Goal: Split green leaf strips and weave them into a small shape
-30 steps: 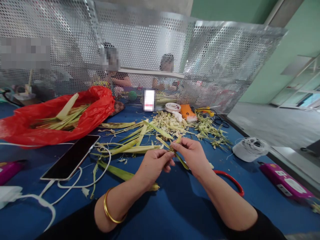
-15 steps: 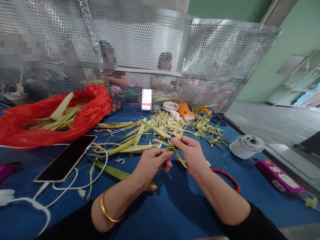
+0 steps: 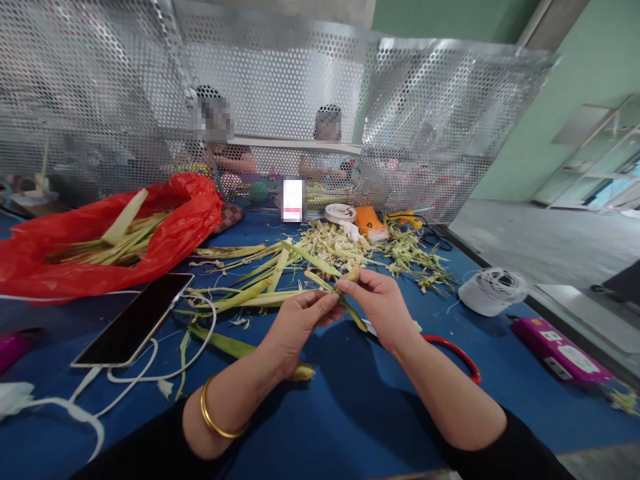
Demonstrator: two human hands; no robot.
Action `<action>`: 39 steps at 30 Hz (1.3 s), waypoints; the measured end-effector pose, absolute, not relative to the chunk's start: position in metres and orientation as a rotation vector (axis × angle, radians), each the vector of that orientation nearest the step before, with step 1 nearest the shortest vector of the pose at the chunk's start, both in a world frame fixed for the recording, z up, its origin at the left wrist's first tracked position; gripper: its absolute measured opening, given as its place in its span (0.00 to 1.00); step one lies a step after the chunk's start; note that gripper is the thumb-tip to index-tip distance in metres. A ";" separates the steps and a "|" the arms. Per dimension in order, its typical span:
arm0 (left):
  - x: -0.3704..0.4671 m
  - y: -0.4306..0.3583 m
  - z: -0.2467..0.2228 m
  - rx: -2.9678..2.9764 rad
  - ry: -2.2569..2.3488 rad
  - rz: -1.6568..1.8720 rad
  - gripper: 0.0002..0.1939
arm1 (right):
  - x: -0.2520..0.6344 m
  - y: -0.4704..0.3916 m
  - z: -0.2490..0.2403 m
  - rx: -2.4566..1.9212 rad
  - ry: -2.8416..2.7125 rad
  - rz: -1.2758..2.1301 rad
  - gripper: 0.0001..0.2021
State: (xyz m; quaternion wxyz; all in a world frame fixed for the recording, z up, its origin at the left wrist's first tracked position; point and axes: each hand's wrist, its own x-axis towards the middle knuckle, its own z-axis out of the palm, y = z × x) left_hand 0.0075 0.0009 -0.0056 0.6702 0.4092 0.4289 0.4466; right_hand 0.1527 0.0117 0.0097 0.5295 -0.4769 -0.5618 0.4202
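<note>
Near the middle, my left hand (image 3: 303,327) and my right hand (image 3: 379,305) meet at a small bundle of green plant strips (image 3: 356,316). Thumb and fingers of my right hand pinch the strips from the right. The fingers of my left hand are closed on the same bundle, their tips partly hidden. One long green strip hangs below the fingertips. Red-handled scissors (image 3: 457,355) lie partly under my right forearm. A green leaf (image 3: 225,341) passes beneath my left forearm. Behind the hands lie long pale leaves (image 3: 255,293) and a pile of pale knotted pieces (image 3: 333,243).
At left are a red bag (image 3: 195,207) of leaves, a phone (image 3: 133,323) and white cables (image 3: 173,379). A string spool (image 3: 487,297) and purple pack (image 3: 557,350) lie right. Behind stand tape (image 3: 340,213), an orange packet (image 3: 370,222) and a perforated screen (image 3: 280,67), with two people beyond.
My left hand has moved slightly up and closer to my right hand, its fingers now against the bundle. The hanging strip has shifted a little left, and a scissor blade shows beside my right hand.
</note>
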 end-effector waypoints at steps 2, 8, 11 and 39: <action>0.007 0.002 -0.006 0.884 0.964 1.023 0.16 | 0.152 0.012 0.009 -1.125 -1.360 1.036 0.08; 0.006 0.003 -0.007 0.706 0.931 1.123 0.16 | 0.152 0.013 0.007 -1.123 -1.380 1.141 0.10; 0.006 0.004 -0.008 0.666 0.952 1.167 0.16 | 0.152 0.013 0.005 -1.137 -1.389 1.156 0.10; 0.000 0.010 0.001 0.586 1.028 1.223 0.05 | 0.148 0.012 0.002 -1.151 -1.301 1.198 0.11</action>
